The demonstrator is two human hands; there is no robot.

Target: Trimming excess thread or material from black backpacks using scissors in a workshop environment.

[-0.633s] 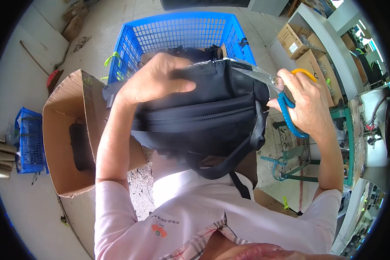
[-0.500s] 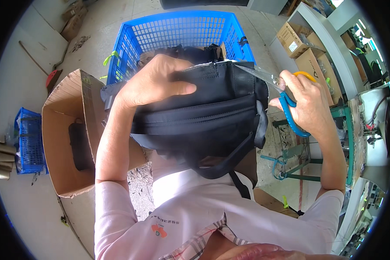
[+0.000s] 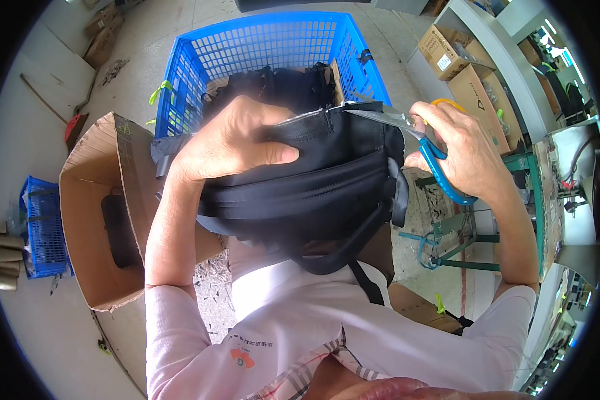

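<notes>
A black bag (image 3: 293, 200) with a zipper and straps rests on my lap, its raw upper edge facing away from me. My left hand (image 3: 237, 143) pinches that edge near its left part, thumb on the near face and fingers behind. In my right hand (image 3: 463, 143) is a pair of scissors (image 3: 433, 160) with one blue and one orange handle loop. Their blades are parted and meet the bag's upper edge near its right corner, one blade lying over the near face. The other blade is partly hidden.
Beyond the bag stands a blue plastic basket (image 3: 267, 27) holding black items. An open cardboard box (image 3: 90, 220) is at my left, with a smaller blue crate (image 3: 43, 227) past it. A green metal frame (image 3: 530, 200) stands at right, below cardboard boxes (image 3: 477, 100). Scraps litter the floor.
My right hand and the scissors have moved slightly left and up, so the blades reach further across the bag's edge. My left hand keeps its hold. The view has shifted a little.
</notes>
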